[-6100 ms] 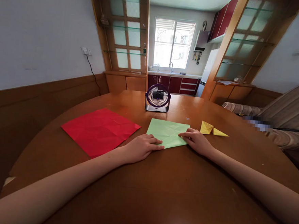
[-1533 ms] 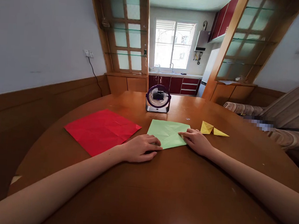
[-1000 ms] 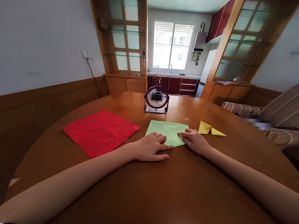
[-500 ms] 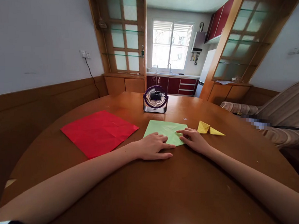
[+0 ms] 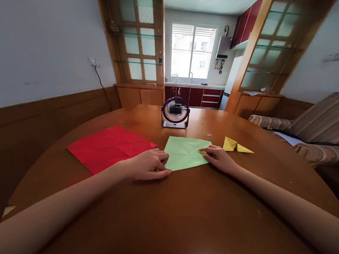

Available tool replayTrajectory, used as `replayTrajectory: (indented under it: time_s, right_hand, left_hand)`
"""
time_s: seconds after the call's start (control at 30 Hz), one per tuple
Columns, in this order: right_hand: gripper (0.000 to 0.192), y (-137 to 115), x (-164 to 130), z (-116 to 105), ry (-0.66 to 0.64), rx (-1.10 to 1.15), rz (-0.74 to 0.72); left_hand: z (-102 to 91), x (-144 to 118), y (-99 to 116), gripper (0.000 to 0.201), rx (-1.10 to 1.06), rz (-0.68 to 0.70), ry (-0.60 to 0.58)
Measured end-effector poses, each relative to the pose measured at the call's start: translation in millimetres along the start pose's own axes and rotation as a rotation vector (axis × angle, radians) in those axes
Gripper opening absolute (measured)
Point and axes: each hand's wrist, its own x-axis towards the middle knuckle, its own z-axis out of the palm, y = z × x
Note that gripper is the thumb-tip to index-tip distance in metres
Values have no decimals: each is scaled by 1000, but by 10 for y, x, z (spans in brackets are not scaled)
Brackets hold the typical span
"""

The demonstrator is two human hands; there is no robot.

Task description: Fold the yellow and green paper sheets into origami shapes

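A light green sheet of paper [image 5: 185, 153] with creases lies flat on the table in front of me. At its near left corner my left hand [image 5: 149, 164] has its fingers curled, thumb and index finger closed together on the paper. My right hand [image 5: 221, 159] rests on the sheet's right edge, index finger stretched out over the paper and the thumb apart from it. To the left is a larger red sheet [image 5: 112, 146], creased and partly covered by my left forearm. A folded yellow paper piece [image 5: 234, 145] sits just beyond my right hand.
A small dark purple fan [image 5: 175, 111] stands on the wooden table [image 5: 186, 221] behind the green sheet. A striped armchair [image 5: 323, 126] is off to the right. Farther back are a kitchen counter and a window [image 5: 192, 51].
My left hand has slid left along the green paper's near edge to its left corner, and its fingers have curled in. My right hand stays in about the same place.
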Motion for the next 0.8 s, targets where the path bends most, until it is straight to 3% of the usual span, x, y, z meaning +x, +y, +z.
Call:
replayTrajectory:
  time_s: [0.3, 0.4, 0.53, 0.67, 0.8]
  right_hand:
    - [36, 43, -4, 2, 2, 28, 19]
    - [36, 60, -6, 5, 25, 79, 35]
    - [42, 88, 1, 17, 48, 227, 104]
    - [50, 120, 16, 5, 43, 398, 145]
    - [57, 113, 27, -33, 36, 558, 151]
  left_hand:
    - [-94, -143, -69, 54, -155, -57, -5]
    - [-24, -147, -137, 52, -204, -113, 91]
    - [109, -108, -189, 45, -97, -316, 294]
    - [244, -67, -202, 42, 43, -418, 270]
    - [340, -23, -184, 41, 21, -437, 276]
